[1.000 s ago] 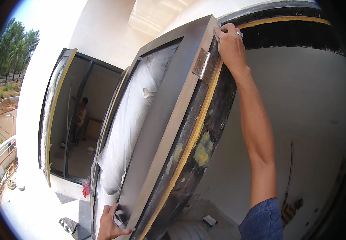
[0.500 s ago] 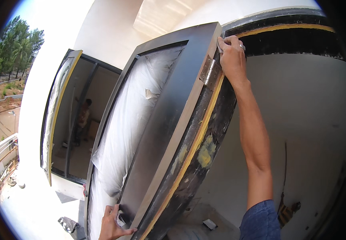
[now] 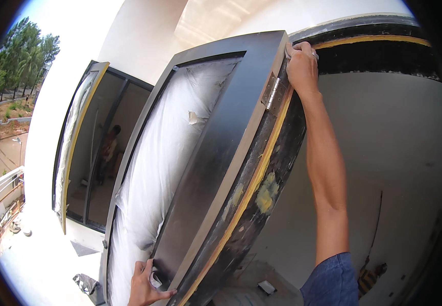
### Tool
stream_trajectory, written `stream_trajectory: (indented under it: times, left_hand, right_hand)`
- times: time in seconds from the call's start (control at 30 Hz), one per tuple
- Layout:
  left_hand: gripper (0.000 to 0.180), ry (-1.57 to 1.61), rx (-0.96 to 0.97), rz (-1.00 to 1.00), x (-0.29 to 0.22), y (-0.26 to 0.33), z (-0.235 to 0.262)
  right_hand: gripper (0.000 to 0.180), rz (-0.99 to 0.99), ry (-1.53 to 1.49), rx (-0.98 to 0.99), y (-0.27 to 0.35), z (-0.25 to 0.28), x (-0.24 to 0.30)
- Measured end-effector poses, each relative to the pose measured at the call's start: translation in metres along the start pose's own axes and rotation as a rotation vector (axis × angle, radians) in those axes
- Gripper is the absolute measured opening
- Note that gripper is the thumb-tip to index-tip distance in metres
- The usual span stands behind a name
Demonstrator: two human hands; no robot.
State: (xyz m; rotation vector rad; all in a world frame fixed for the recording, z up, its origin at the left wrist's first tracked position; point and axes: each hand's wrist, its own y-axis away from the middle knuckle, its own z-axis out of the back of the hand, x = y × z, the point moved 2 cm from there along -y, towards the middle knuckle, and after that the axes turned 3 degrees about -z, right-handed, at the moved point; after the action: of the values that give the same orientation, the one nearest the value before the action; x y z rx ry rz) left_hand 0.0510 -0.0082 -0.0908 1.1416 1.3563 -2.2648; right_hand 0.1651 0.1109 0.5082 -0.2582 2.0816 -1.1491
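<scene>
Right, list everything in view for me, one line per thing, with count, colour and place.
door leaf: one, dark grey metal frame, tilted across the middle.
plastic sheet: one, white, covering the leaf's glazed panel.
hinge: one, steel, on the leaf's edge near the top.
door frame: one, black with a yellow strip and putty patches, right of the leaf.
second door leaf: one, yellow-edged, open at the left.
other person: one, standing in the far doorway.
trees: several, green, upper left outside.
wall: one, white, right side.
left hand: one, on the leaf's lower edge, holding a small pale piece.
right hand: one, gripping the leaf's top corner.
</scene>
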Motion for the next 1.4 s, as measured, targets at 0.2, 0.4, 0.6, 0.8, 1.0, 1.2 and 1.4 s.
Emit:
stream_trajectory:
  times: [0.2, 0.4, 0.6, 0.8, 1.0, 1.2, 1.4]
  left_hand:
    - [0.11, 0.037, -0.051, -0.165, 0.023, 0.005, -0.017]
    - [0.113, 0.035, -0.069, -0.188, 0.029, 0.004, -0.016]
    - [0.109, 0.051, -0.052, -0.154, 0.027, 0.007, -0.016]
    - [0.095, 0.075, -0.044, -0.127, 0.014, 0.003, -0.012]
    - [0.103, -0.01, -0.008, -0.037, 0.006, 0.001, -0.003]
    - [0.107, -0.004, -0.007, 0.055, -0.001, 0.002, 0.001]
    - [0.107, 0.009, 0.011, 0.01, -0.001, -0.004, -0.004]
  right_hand:
    - [0.03, -0.041, 0.039, -0.033, -0.02, -0.006, -0.017]
    - [0.026, -0.071, -0.025, 0.004, -0.012, 0.0, 0.003]
    - [0.024, -0.07, -0.001, 0.017, -0.019, -0.004, 0.0]
    - [0.022, -0.114, 0.079, 0.045, -0.028, 0.001, -0.002]
    - [0.023, -0.004, -0.028, -0.011, -0.009, 0.005, 0.003]
    - [0.026, 0.052, -0.086, -0.012, 0.0, 0.006, 0.016]
    - [0.028, 0.051, -0.015, -0.087, -0.019, -0.011, -0.023]
